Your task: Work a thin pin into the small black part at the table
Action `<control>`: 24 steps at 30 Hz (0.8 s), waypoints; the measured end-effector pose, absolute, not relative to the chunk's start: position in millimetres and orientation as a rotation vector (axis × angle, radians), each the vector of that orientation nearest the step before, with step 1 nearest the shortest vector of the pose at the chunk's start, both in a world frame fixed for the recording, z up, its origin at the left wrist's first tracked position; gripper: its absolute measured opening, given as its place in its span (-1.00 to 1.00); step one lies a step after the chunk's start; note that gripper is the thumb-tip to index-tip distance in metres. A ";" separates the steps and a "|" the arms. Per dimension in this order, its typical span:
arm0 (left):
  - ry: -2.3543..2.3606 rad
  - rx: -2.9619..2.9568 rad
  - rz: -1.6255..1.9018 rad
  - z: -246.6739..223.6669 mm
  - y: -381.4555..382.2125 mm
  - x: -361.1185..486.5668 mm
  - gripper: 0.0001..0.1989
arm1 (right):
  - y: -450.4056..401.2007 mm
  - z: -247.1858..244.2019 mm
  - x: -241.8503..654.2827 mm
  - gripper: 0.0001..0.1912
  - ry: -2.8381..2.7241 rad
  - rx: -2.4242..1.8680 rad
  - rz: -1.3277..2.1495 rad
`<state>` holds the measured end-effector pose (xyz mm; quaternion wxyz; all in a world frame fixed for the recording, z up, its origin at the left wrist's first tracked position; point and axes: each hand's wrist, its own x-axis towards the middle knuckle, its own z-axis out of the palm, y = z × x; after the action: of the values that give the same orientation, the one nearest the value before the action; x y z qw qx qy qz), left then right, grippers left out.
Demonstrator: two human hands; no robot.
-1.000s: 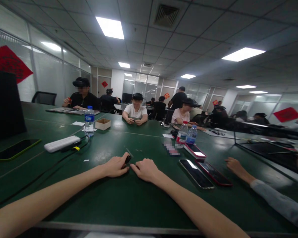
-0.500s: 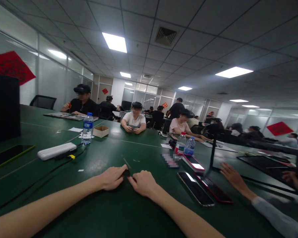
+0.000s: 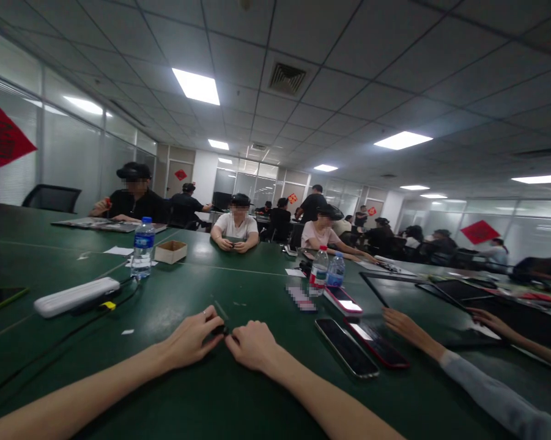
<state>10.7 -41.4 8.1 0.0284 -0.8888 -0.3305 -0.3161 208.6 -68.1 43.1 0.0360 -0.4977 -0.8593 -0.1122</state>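
Note:
My left hand is closed, with a small black object pinched between thumb and fingers just above the green table. Most of that object is covered by the fingers, so its kind does not show. Close against it on the right, my right hand has its fingers curled together, the tips at the object's right end. Whatever lies inside those fingers is hidden. A thin, clear strip or streak shows just beyond the left fingertips.
On the left are a white power strip-like block, a black cable, a water bottle and a small open box. Phones and two bottles stand right. A co-worker's hands hold a black frame.
The view has turned slightly right, so things appear shifted left. My hands stay together around the black object. The co-worker's black frame has been lowered from upright toward the table.

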 end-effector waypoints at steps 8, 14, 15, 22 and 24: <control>-1.150 -2.761 -0.913 -0.5 -34.7 6.5 -0.79 | -63.0 40.6 211.8 -0.30 -2.603 -1.572 -0.308; -1.356 -2.735 -0.783 -2.5 -33.5 5.9 -0.74 | -65.4 44.8 211.8 -0.26 -2.643 -1.561 -0.270; -1.359 -2.738 -0.766 -2.0 -33.9 6.1 -0.75 | -66.1 45.3 211.4 -0.26 -2.644 -1.559 -0.283; -1.428 -2.722 -0.759 2.3 -36.3 7.2 -0.84 | -68.9 46.8 206.6 -0.24 -2.651 -1.565 -0.361; -1.419 -2.721 -0.744 3.2 -36.1 7.3 -0.85 | -68.0 47.1 206.2 -0.25 -2.671 -1.562 -0.340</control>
<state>7.3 -36.1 3.2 -0.0079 -0.8616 -0.4494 -0.2357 206.2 -68.0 47.1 0.0145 -0.5018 -0.8579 -0.1093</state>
